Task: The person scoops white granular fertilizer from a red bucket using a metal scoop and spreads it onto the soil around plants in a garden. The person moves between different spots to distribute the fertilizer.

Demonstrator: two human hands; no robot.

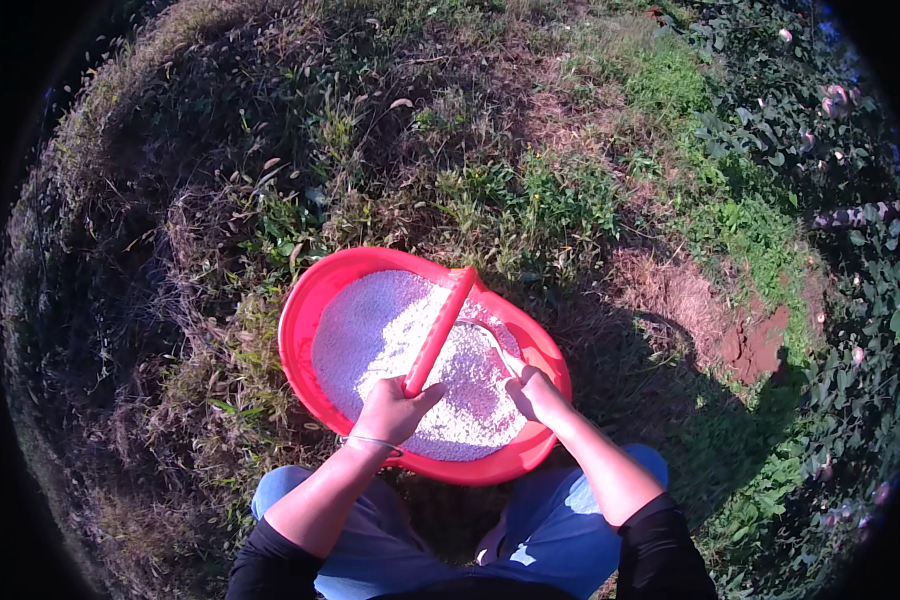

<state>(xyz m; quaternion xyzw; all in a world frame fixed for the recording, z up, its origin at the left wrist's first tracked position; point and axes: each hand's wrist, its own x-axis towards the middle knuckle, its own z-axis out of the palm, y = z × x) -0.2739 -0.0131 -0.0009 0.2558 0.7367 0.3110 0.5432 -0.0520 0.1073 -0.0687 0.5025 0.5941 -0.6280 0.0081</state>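
A red plastic basket with a fixed handle across its middle holds many small white granules. At the near end of that handle is my left hand, its fingers around the red plastic and its thumb pointing right over the granules. My right hand is over the basket's right part, gripping the light-coloured handle of a scoop or spoon. The tool's curved metal end lies among the granules under the basket handle, and its outline is partly hidden. Which kind of tool it is I cannot tell.
Grass and weeds surround the basket. A bare patch of reddish soil lies to the right, and leafy bushes with pale pink flowers line the right edge. My knees in blue jeans are close to the basket's near rim.
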